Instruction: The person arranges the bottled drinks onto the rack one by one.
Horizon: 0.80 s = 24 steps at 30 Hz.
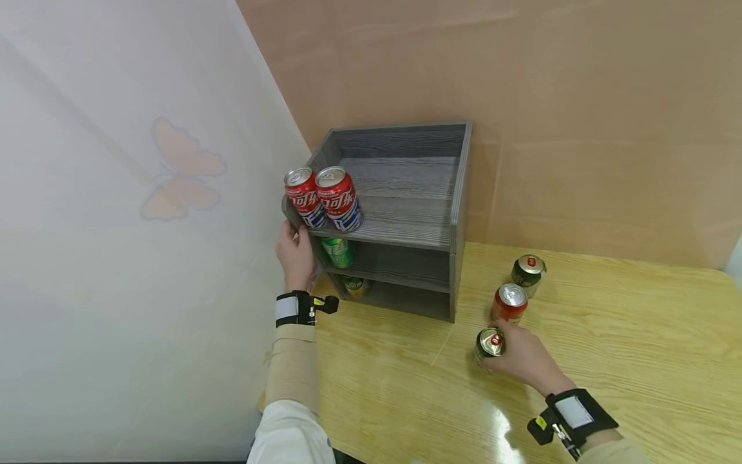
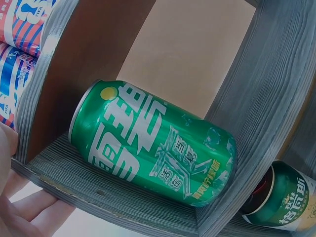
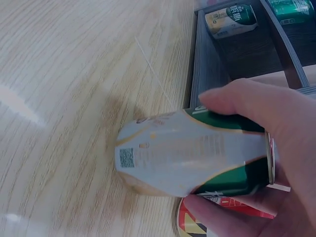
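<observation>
My left hand (image 1: 295,258) grips the left side panel of a grey wooden shelf (image 1: 406,193). Two red-and-blue cola cans (image 1: 341,201) stand on its top level at the left, just above that hand. A green soda can (image 2: 153,143) is upright in the middle compartment, and a green-and-gold can (image 2: 284,197) in the bottom one, both by the left side. To the right of the shelf, my right hand (image 1: 527,357) holds another green-and-gold can (image 3: 197,153) between thumb and fingers near its top, upright over the table.
Right behind the held can is a red can (image 1: 510,304), with a dark green-and-gold can (image 1: 529,274) farther back. The wooden table (image 1: 626,322) meets a brown wall behind. A white wall (image 1: 174,290) with a butterfly print borders the left.
</observation>
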Available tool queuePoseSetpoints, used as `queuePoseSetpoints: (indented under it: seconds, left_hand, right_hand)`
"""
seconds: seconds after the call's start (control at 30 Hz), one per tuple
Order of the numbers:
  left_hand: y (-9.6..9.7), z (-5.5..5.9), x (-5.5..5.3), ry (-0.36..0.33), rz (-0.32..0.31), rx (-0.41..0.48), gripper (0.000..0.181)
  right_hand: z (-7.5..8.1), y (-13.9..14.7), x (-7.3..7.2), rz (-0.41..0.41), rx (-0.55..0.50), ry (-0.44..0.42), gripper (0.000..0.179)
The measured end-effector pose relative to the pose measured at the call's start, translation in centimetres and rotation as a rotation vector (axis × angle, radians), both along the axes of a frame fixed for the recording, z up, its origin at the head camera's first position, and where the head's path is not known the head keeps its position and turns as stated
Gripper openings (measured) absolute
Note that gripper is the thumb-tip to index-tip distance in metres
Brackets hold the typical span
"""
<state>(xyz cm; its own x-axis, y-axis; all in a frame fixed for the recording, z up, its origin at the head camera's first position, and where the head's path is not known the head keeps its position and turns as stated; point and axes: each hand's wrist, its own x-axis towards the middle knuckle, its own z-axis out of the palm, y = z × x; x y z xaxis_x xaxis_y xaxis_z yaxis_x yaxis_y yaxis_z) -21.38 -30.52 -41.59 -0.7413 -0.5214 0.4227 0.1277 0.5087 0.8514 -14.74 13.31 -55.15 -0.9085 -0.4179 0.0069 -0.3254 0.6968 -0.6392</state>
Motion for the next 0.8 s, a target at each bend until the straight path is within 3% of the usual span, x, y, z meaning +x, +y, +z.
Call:
queuePoseSetpoints:
  seconds: [0.43, 0.8]
  left_hand:
    - [0.1, 0.0, 0.1, -0.019, 0.006, 0.013, 0.035]
    - [0.1, -0.1, 0.1, -0.047, 0.004, 0.042, 0.037]
  right_hand:
    - [0.2, -0.9, 0.0, 0.066, -0.034, -0.046, 0.068]
    - [0.9, -4.0, 0.5, 0.182, -0.04, 0.04, 0.063]
